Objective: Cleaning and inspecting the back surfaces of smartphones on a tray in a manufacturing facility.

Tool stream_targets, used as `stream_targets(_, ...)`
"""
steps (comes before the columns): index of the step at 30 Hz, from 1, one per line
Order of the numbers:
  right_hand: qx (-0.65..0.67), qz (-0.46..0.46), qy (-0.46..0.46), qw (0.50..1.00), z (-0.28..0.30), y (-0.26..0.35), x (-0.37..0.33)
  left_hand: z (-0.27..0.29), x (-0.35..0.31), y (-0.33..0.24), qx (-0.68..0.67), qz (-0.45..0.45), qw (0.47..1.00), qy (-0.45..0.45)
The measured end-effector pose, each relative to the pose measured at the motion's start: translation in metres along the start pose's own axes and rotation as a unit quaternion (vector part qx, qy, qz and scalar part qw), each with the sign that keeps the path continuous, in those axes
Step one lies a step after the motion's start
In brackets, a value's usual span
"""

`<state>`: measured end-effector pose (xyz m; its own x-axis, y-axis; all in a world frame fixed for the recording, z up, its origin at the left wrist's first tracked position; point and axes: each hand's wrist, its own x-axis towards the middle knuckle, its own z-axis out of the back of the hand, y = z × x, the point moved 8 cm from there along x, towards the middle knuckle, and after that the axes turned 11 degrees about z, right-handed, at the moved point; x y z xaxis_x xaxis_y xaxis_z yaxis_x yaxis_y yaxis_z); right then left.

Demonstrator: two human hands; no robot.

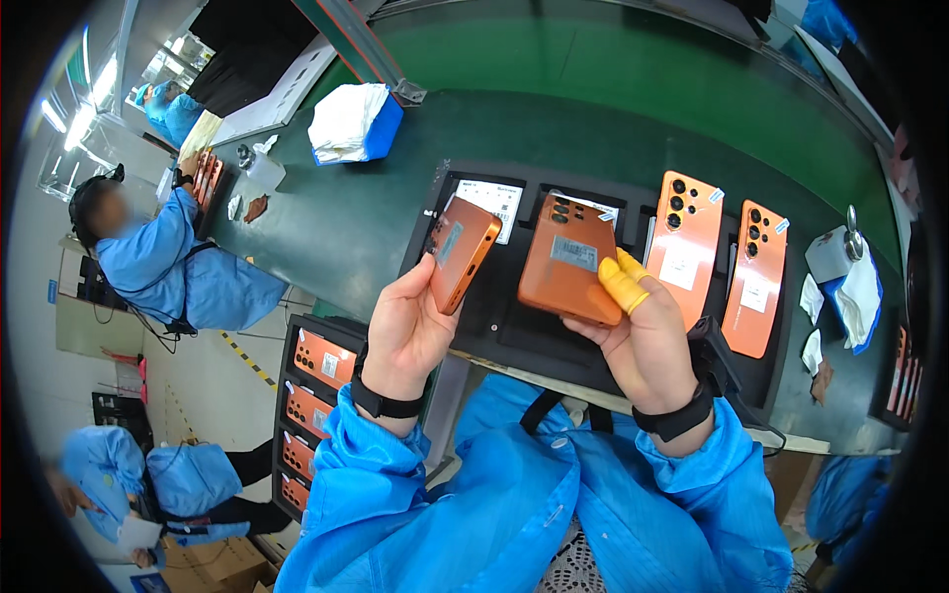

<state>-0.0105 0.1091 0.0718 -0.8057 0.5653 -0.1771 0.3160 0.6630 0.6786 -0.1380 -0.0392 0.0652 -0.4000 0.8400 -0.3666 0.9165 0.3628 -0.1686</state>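
Note:
My left hand [400, 314] is closed around the lower part of an orange smartphone [467, 265], tilted so its bottom edge and port face me. In my right hand [650, 354], a second orange smartphone [554, 275] shows its back, with camera lenses and a silver label. Yellow finger covers sit on some fingers of that hand. Both phones are held above a black tray [479, 334]. To the right in the tray lie two more orange phones, one wider [684, 235] and one narrower [759, 282], backs up with white labels.
A second black tray [280, 435] at lower left holds several orange phones. On the green bench [326, 232] are a blue box of white wipes [351, 124], a clear bottle [262, 170], and a metal-topped dispenser [833, 252] by more wipes. A co-worker [163, 242] handles phones at left.

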Motion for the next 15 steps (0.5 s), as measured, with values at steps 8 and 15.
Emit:
stream_targets(8, 0.085, -0.003, -0.028, 0.996, -0.005, 0.014, 0.006, 0.011, 0.01, -0.006, -0.012, -0.08, 0.996, -0.035)
stream_targets(15, 0.12, -0.005, -0.04, 0.992, -0.005, 0.015, 0.01, 0.014, 0.012, -0.006, 0.014, -0.094, 0.993, -0.064)
